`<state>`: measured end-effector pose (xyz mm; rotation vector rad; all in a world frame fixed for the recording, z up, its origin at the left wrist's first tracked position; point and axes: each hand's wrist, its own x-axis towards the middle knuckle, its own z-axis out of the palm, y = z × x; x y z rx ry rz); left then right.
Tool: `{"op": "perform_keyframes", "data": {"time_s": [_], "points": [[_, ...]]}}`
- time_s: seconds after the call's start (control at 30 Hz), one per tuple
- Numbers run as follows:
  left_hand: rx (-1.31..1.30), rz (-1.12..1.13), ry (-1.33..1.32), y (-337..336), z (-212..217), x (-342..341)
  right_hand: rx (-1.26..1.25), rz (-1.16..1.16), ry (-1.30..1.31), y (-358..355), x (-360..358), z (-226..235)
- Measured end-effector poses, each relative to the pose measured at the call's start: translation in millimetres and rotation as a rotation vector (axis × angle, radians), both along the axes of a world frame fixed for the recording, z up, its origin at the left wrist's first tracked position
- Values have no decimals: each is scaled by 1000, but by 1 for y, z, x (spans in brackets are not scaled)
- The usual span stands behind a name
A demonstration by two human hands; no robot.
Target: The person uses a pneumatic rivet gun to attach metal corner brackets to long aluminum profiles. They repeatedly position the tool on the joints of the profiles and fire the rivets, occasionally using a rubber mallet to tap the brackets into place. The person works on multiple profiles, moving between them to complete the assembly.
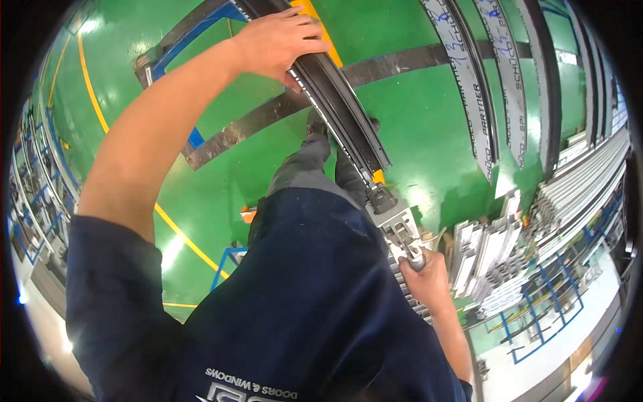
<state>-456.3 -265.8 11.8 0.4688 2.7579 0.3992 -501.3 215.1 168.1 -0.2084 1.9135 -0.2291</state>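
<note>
A long black metal profile [341,107] with lengthwise grooves runs from the top middle down toward my body. Across its far part lies my left hand [281,43], fingers over one side and thumb at the other, gripping it. At the profile's near end sits a grey metal hand tool [400,224] with a dark block at its tip, which appears to touch that end. My right hand [426,278] is closed round the tool's handle, beside my right hip. Its exact jaws and fingertips are partly hidden.
Dark support bars [261,114] cross beneath the profile, with a blue frame [194,137] at left. Film-covered profiles [469,87] hang or stand at right. Stacked light profiles [576,187] and a blue rack [542,321] lie farther right. Yellow lines [94,94] mark the green floor.
</note>
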Motion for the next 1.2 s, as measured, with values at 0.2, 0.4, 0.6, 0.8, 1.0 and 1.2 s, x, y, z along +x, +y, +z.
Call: {"op": "perform_keyframes", "data": {"time_s": [0.2, 0.4, 0.6, 0.8, 1.0, 1.2], "points": [[72, -2, 98, 3, -13, 8, -1, 66, 168, 104, 14, 11], [-58, 47, 31, 40, 7, 15, -294, -1069, 8, 237, 33, 27], [-72, 170, 16, 117, 14, 33, -1086, -1103, -234, 290, 28, 30], [-221, 311, -5, 159, 24, 53, -1337, -1127, -243, 292, 38, 51], [-63, 660, 118, 225, 49, 83, -1302, -1076, -285, 302, 53, 40], [846, 672, 344, 365, 113, 56, -1182, -922, -328, 295, 50, 23]]}}
